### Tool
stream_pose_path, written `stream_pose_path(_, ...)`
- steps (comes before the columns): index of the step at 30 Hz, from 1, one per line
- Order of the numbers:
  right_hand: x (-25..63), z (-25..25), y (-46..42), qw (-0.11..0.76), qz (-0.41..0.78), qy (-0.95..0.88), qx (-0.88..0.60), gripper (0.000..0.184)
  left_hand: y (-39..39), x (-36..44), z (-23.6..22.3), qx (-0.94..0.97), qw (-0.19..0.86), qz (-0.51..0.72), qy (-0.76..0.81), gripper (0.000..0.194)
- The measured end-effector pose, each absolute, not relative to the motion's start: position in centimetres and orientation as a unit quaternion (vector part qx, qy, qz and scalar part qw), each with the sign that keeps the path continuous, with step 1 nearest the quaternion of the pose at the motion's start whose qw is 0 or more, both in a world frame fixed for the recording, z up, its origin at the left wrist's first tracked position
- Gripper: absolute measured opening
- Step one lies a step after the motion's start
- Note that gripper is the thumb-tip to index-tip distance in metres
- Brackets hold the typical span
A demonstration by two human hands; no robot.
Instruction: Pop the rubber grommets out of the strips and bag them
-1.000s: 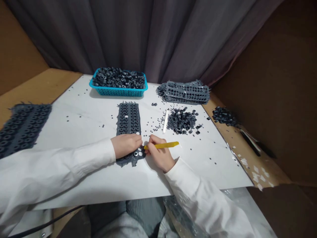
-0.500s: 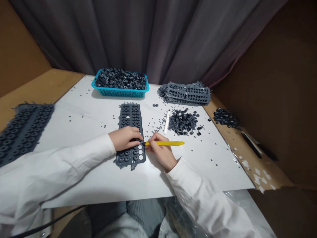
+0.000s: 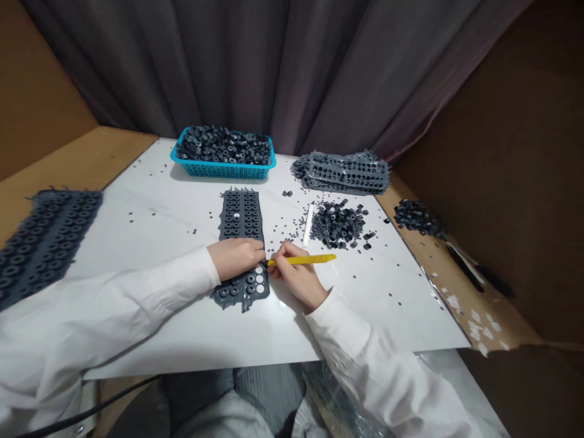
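Note:
A long dark grey rubber mat (image 3: pixel 241 214) full of small rings lies lengthwise on the white board (image 3: pixel 182 328). My left hand (image 3: pixel 237 257) presses down on the mat's near part, fingers closed flat over it. My right hand (image 3: pixel 296 277) is closed on a yellow flat tool (image 3: pixel 305 260) whose tip meets the mat's right edge beside my left fingertips. Near the mat's close end a few holes (image 3: pixel 260 283) show white where rings are out.
A blue basket (image 3: pixel 223 168) heaped with dark rings stands at the back. Emptied mats (image 3: pixel 347 171) are stacked back right, with a pile of loose rings (image 3: pixel 340 224) and a white stick (image 3: pixel 309 216) before them. More mats (image 3: pixel 43 237) lie at left; another ring heap (image 3: pixel 415 216) at right.
My left hand has slid a little further up the mat, uncovering more emptied holes at its near end. The yellow tool's tip has followed along the mat's right edge.

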State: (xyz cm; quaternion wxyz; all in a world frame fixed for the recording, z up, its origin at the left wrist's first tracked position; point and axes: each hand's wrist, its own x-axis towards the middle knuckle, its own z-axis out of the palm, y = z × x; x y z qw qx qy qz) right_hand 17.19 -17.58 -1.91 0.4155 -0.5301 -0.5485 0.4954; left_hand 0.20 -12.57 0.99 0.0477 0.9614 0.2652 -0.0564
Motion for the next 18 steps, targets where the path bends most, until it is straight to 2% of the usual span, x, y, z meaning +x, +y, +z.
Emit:
stream_pose_path(2, 17.2, -1.5, -17.2, 0.392, 0.512, -0.548, -0.533, 0.014, -12.5, 0.2, 0.6, 0.963, 0.056, -0.043, 0.259, 0.017)
stream_pose_path(4, 17.2, -1.1, -16.8, 0.373, 0.53, -0.545, -0.532, 0.015, -12.2, 0.0, 0.2, 0.961, 0.11, 0.0, 0.253, 0.019)
stream_pose_path(9, 17.3, -1.0, -16.8, 0.372, 0.547, -0.544, -0.515, 0.015, -10.1, -1.7, 0.3, 0.796, 0.359, 0.268, 0.407, 0.02)
stream_pose_path(12, 17.4, -1.3, -16.7, 0.407, 0.566, -0.511, -0.503, 0.012, -9.3, -2.5, 1.1, 0.697, 0.464, 0.287, 0.465, 0.028)
stream_pose_path(14, 17.5, -1.5, -16.5, 0.447, 0.565, -0.481, -0.501, 0.01, -9.4, -2.5, 1.4, 0.722, 0.467, 0.239, 0.45, 0.027)
stream_pose_path(18, 17.7, -1.8, -16.0, 0.467, 0.529, -0.497, -0.504, 0.011, -10.2, -1.4, 1.3, 0.859, 0.331, 0.156, 0.359, 0.025)
